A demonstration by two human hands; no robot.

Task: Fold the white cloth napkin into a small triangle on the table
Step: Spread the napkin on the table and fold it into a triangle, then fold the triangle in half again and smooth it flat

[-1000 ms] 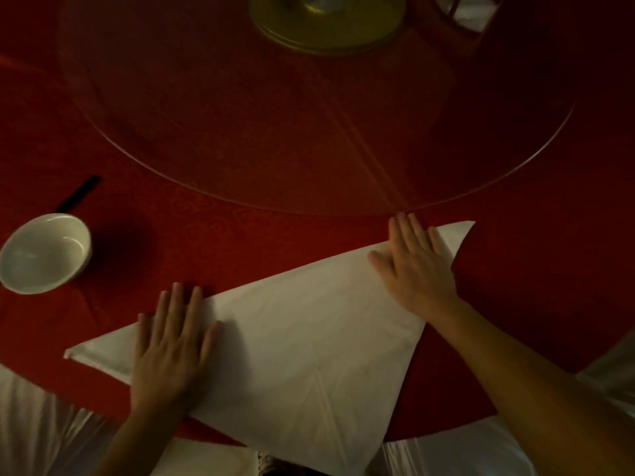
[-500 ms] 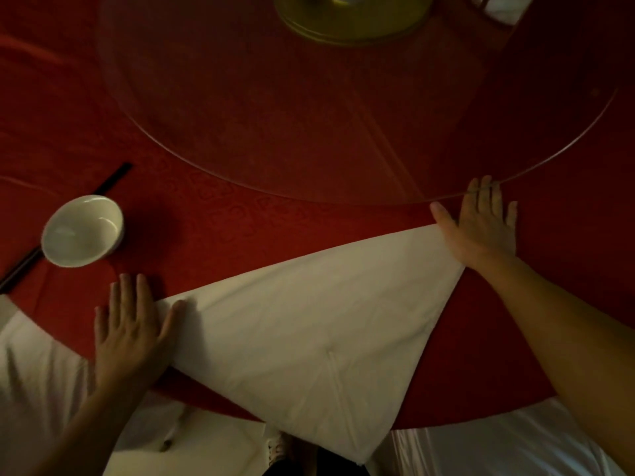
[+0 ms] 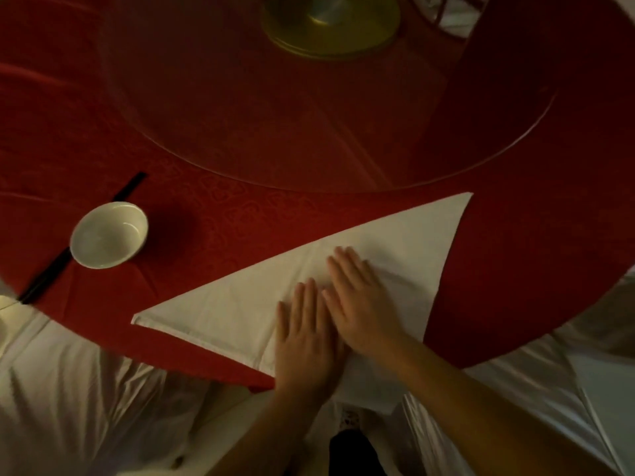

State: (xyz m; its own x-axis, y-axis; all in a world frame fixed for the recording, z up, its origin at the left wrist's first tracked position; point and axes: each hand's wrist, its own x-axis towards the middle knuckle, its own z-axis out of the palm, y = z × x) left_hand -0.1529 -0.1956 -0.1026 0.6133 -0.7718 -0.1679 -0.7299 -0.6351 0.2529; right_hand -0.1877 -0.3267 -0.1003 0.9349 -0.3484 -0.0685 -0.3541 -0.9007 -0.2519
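Observation:
The white cloth napkin lies on the red tablecloth as one large triangle, its long edge running from lower left to upper right and its near point hanging over the table edge. My left hand rests flat on its middle, fingers together. My right hand lies flat right beside it, fingers pointing up-left. Both palms press on the cloth and hold nothing.
A small white bowl stands at the left with black chopsticks under it. A glass turntable with a gold base fills the table centre. White chair covers sit below the table edge.
Both hands have slid inward from the napkin's left and right tips to its middle, where they now lie side by side. The view has shifted right.

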